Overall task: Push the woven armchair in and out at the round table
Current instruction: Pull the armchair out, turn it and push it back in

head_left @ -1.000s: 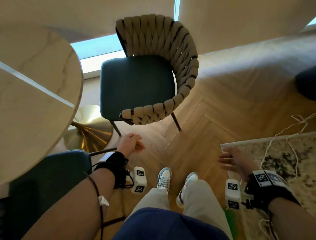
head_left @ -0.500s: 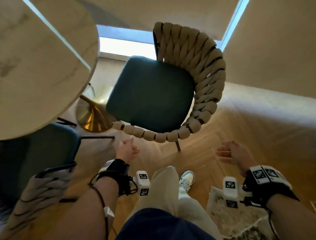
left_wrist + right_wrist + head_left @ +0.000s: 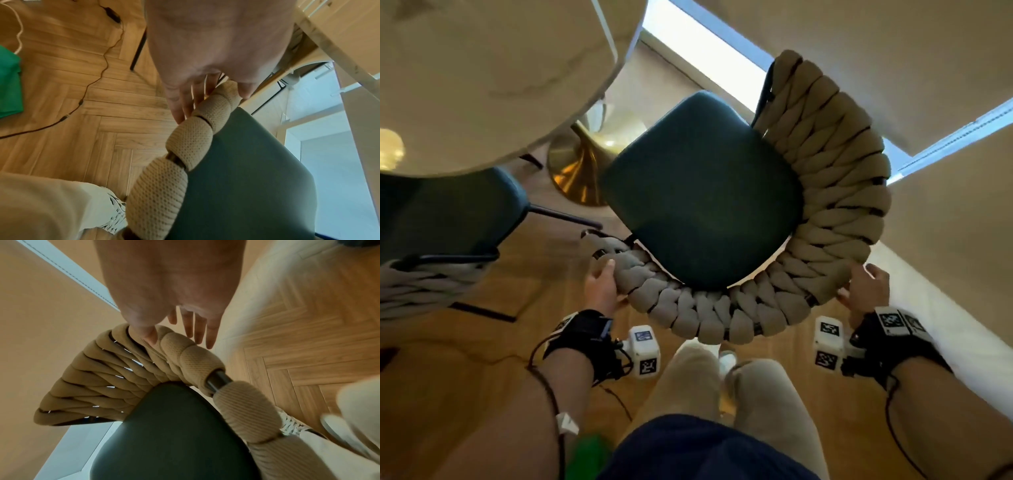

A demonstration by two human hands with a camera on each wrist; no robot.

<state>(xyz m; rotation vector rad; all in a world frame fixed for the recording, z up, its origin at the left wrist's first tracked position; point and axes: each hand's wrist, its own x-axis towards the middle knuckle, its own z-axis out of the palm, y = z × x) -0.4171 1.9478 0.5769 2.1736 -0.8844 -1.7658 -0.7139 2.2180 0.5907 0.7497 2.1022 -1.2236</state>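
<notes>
Armchair [image 3: 702, 205] may slew into the table [image 3: 482, 85] edge as you push: your left grip [image 3: 601, 289] pinches it, while your right grip [image 3: 866, 291] only rests open against it.

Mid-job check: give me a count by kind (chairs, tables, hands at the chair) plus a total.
Chairs: 2, the woven armchair and a second armchair at the left
Tables: 1, the round table
Hands: 2, left hand and right hand, both at the woven armchair's rail
Total: 5
</notes>
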